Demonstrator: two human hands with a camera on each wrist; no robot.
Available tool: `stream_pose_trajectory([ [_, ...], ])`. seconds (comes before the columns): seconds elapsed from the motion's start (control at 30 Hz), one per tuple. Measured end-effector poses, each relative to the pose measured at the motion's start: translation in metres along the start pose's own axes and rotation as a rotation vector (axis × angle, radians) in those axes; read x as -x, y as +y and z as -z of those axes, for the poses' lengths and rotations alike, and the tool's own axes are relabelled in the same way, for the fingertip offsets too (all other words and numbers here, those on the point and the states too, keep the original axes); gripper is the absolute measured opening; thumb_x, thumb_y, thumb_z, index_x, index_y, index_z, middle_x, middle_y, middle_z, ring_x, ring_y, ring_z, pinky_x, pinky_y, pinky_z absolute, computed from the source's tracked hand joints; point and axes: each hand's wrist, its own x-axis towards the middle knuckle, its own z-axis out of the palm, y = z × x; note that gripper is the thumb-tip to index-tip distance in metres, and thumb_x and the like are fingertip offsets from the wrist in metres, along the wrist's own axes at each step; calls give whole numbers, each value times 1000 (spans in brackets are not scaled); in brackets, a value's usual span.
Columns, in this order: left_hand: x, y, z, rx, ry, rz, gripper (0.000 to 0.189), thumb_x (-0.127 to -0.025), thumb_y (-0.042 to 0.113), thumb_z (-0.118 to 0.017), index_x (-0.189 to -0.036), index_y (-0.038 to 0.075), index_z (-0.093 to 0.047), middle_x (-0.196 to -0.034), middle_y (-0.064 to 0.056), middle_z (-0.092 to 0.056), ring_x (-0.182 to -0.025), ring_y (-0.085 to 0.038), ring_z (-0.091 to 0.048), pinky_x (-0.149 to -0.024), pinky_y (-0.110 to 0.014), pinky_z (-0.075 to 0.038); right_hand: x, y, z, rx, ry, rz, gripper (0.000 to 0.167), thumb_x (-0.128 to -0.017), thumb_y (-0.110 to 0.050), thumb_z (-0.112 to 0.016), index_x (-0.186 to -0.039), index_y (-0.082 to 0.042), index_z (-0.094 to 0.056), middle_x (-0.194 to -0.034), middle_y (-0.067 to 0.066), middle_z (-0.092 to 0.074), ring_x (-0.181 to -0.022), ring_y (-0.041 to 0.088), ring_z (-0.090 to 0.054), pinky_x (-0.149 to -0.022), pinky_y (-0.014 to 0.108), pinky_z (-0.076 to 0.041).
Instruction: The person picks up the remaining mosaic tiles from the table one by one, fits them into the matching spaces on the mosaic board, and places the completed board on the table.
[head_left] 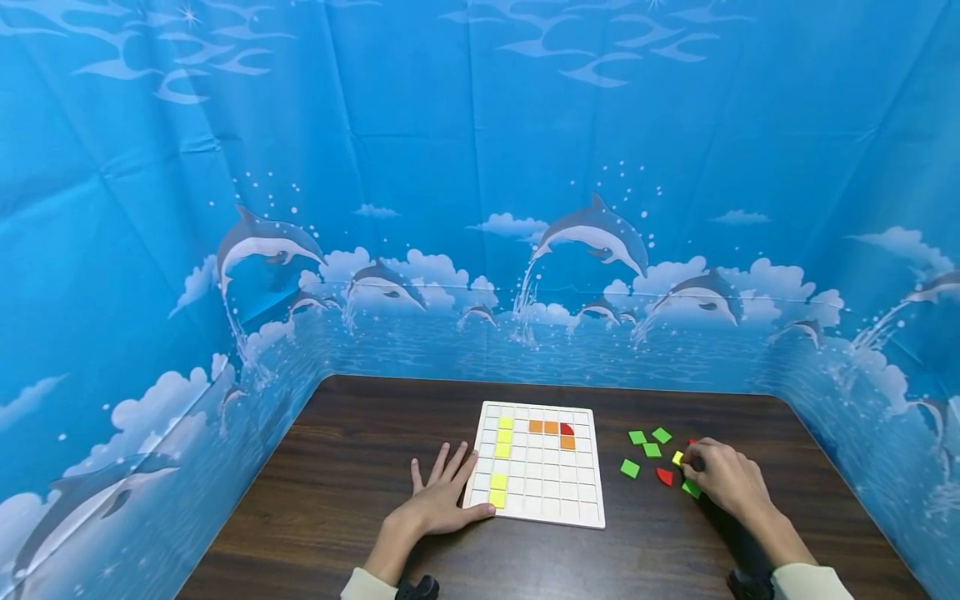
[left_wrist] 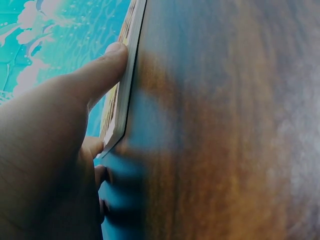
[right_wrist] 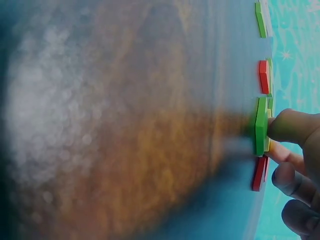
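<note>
A white square grid board [head_left: 540, 492] lies on the table; in some of its cells are yellow squares [head_left: 498, 482], orange squares [head_left: 551, 427] and a red quarter-round tile [head_left: 566, 429]. My left hand [head_left: 442, 500] rests spread at the board's left side, thumb on its near-left edge. In the left wrist view the thumb [left_wrist: 116, 52] presses that edge. My right hand [head_left: 723, 477] is down among loose tiles, thumb and forefinger pinching a small yellow tile [head_left: 677, 458]. A green tile [right_wrist: 261, 126] partly hides that tile in the right wrist view.
Several loose green tiles [head_left: 652, 450] lie between the board and my right hand. A loose red quarter-round tile [head_left: 664, 477] is close to that hand, with another red piece [head_left: 691, 442] partly hidden behind it. A blue dolphin-print curtain [head_left: 480, 250] surrounds the dark wooden table [head_left: 337, 467].
</note>
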Motion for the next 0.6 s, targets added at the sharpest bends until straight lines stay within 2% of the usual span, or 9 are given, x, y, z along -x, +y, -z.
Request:
stream_pose_trajectory([
  [0.37, -4, -6, -6, 2, 32, -29, 106, -92, 85, -54, -173, 26, -19, -182, -7, -10, -167, -41, 5, -113, -87, 18, 1, -8, -2, -41, 16, -10, 6, -89, -15, -84, -92, -14, -79, -110, 16, -75, -62, 14, -49, -50, 31, -36],
  [0.6, -5, -8, -7, 2, 22, -20, 108, -90, 88, -52, -173, 28, -17, -182, -6, -8, -167, -42, 6, -113, -86, 19, 0, -22, -3, -62, 39, 9, 7, -87, -17, -86, -91, -15, -80, -113, 15, -76, -62, 13, -50, -50, 31, -37],
])
